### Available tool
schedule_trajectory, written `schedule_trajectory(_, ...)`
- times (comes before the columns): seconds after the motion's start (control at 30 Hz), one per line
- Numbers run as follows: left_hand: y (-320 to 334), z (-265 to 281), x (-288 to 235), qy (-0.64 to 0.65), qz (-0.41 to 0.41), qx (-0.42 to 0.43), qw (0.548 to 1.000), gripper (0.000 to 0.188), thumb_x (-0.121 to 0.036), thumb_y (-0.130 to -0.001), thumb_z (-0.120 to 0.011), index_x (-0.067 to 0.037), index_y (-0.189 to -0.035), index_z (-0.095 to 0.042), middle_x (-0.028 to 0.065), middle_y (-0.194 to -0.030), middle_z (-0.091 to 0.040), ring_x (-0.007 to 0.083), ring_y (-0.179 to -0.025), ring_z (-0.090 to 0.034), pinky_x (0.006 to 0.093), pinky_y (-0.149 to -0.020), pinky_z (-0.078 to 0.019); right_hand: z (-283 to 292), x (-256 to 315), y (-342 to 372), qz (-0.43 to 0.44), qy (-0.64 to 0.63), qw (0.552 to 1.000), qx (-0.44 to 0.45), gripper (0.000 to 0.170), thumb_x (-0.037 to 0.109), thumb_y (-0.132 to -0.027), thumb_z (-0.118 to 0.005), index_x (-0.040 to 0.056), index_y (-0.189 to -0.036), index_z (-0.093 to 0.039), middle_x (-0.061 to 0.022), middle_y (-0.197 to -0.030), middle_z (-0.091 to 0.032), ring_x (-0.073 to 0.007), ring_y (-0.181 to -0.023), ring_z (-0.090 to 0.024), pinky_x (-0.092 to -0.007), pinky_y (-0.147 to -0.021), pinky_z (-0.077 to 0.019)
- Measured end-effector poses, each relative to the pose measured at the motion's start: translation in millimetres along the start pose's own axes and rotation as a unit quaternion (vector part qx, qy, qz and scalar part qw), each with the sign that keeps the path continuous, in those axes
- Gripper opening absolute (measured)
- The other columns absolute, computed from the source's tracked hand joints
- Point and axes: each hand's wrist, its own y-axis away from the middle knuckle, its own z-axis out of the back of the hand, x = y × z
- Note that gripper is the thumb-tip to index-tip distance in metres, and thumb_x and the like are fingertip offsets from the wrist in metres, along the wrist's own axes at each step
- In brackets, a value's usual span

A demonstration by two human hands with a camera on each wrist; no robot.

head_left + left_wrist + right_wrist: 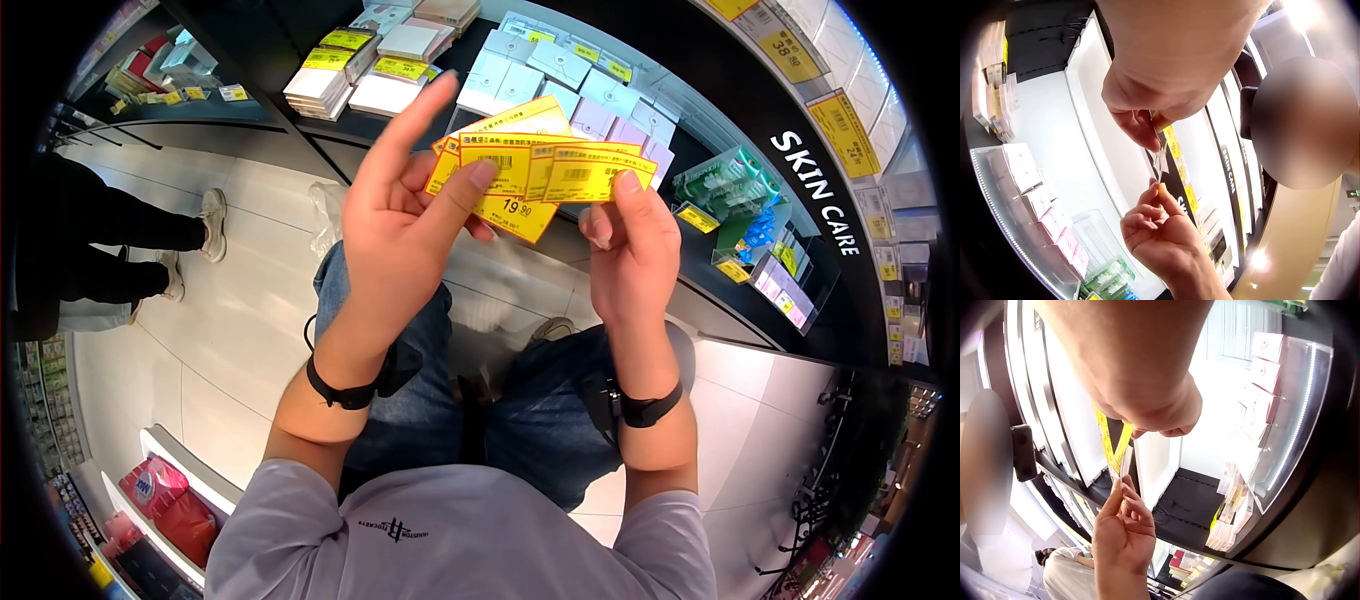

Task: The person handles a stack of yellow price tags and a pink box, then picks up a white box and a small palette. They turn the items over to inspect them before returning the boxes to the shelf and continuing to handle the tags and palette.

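Several yellow price tags [510, 206] are fanned out between the two hands in the head view. My left hand [400, 220] pinches the left part of the fan, thumb on the printed face and index finger pointing up and away. The right hand [637, 245] pinches the front tag [590, 175] at its right end between thumb and curled fingers. A "19.90" price shows on a lower tag. In the right wrist view the tags [1113, 447] appear edge-on between both hands, and the left wrist view shows the right hand [1163, 231] with its fingertips at their edge.
White boxes [500, 75] stand on the shelf ahead, with stacked boxes [335, 70] to their left. Green packs [725, 185] sit at the right, by a "SKIN CARE" sign [815, 195]. Another person's shoes [213, 225] are on the tiled floor [220, 330] at left.
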Motion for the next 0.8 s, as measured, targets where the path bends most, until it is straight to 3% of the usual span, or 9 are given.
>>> schedule_trajectory(0.1, 3, 4, 13, -0.099, -0.063, 0.011, 0.993, 0.023, -0.004, -0.093, -0.061, 0.003, -0.115, -0.066, 0.013, -0.102, -0.068, 0.0156, -0.08, -0.067, 0.024, -0.058, -0.055, -1, -5, 3, 0.028, 0.076, 0.997, -0.017, 0.026, 0.023, -0.094, -0.064, -0.0025, -0.096, -0.069, 0.0008, -0.072, -0.058, -0.0048, -0.06, -0.042, -0.0209, -0.055, -0.0309)
schedule_trajectory(0.13, 5, 2, 9, -0.099, -0.041, 0.006, 0.994, 0.022, -0.004, -0.092, -0.062, 0.004, -0.112, -0.067, 0.0125, -0.103, -0.068, 0.0151, -0.082, -0.066, 0.0234, -0.065, -0.0545, -2, -6, 5, 0.028, 0.076, 0.997, -0.017, 0.026, 0.023, -0.094, -0.064, -0.0025, -0.096, -0.069, 0.0008, -0.072, -0.058, -0.0048, -0.06, -0.042, -0.0209, -0.055, -0.0309)
schedule_trajectory(0.33, 8, 0, 9, -0.073, -0.028, 0.002, 0.997, 0.019, -0.005, -0.09, -0.067, 0.008, -0.104, -0.067, 0.0105, -0.1, -0.067, 0.0096, -0.081, -0.064, 0.0202, -0.066, -0.0526, -3, -5, 11, 0.019, 0.159, 0.987, -0.01, 0.028, 0.026, -0.096, -0.06, -0.0011, -0.095, -0.065, -0.001, -0.072, -0.055, -0.0082, -0.063, -0.045, -0.022, -0.058, -0.0332)
schedule_trajectory(0.43, 6, 8, 14, -0.088, -0.028, 0.014, 0.996, 0.019, -0.007, -0.089, -0.07, 0.008, -0.099, -0.066, 0.0086, -0.093, -0.067, 0.0073, -0.077, -0.062, 0.0188, -0.064, -0.0491, 2, -6, 7, 0.001, 0.14, 0.99, 0.006, 0.031, 0.029, -0.097, -0.057, -0.0007, -0.096, -0.064, -0.0024, -0.07, -0.055, -0.0094, -0.063, -0.045, -0.0226, -0.058, -0.0333)
schedule_trajectory(0.5, 6, 8, 12, -0.06, -0.011, -0.003, 0.998, 0.018, -0.008, -0.089, -0.07, 0.008, -0.099, -0.067, 0.007, -0.09, -0.067, 0.0062, -0.075, -0.06, 0.0182, -0.063, -0.0478, 3, -5, 3, 0.012, 0.015, 1.0, 0.005, 0.034, 0.03, -0.099, -0.055, -0.0004, -0.086, -0.064, -0.0032, -0.068, -0.057, -0.0067, -0.058, -0.041, -0.0212, -0.055, -0.0318)
schedule_trajectory(0.57, 6, 6, 10, -0.031, 0.005, -0.019, 0.999, 0.018, -0.008, -0.089, -0.07, 0.007, -0.098, -0.067, 0.0054, -0.087, -0.067, 0.0051, -0.073, -0.059, 0.0176, -0.062, -0.0464, 1, 1, 2, 0.02, -0.009, 1.0, -0.004, 0.033, 0.028, -0.099, -0.055, -0.0009, -0.086, -0.063, -0.0054, -0.069, -0.058, -0.0078, -0.059, -0.044, -0.0216, -0.056, -0.0334)
schedule_trajectory(0.7, 7, 2, 10, -0.065, 0.024, -0.03, 0.997, 0.016, -0.008, -0.09, -0.069, 0.006, -0.097, -0.067, 0.001, -0.082, -0.065, 0.0017, -0.069, -0.054, 0.016, -0.059, -0.0422, 6, -5, 6, 0.027, 0.154, 0.988, 0.019, 0.032, 0.027, -0.098, -0.057, 0.0, -0.083, -0.067, -0.0016, -0.072, -0.061, -0.0051, -0.063, -0.047, -0.0207, -0.058, -0.0355)
schedule_trajectory(0.8, 9, 1, 18, -0.068, 0.045, -0.007, 0.997, 0.016, -0.007, -0.091, -0.067, 0.007, -0.098, -0.067, -0.001, -0.079, -0.063, 0.0, -0.067, -0.05, 0.0154, -0.057, -0.0388, -6, -11, 16, 0.006, 0.154, 0.986, 0.065, 0.029, 0.025, -0.098, -0.059, -0.0018, -0.094, -0.068, -0.0023, -0.083, -0.066, -0.005, -0.071, -0.054, -0.0209, -0.064, -0.0418)
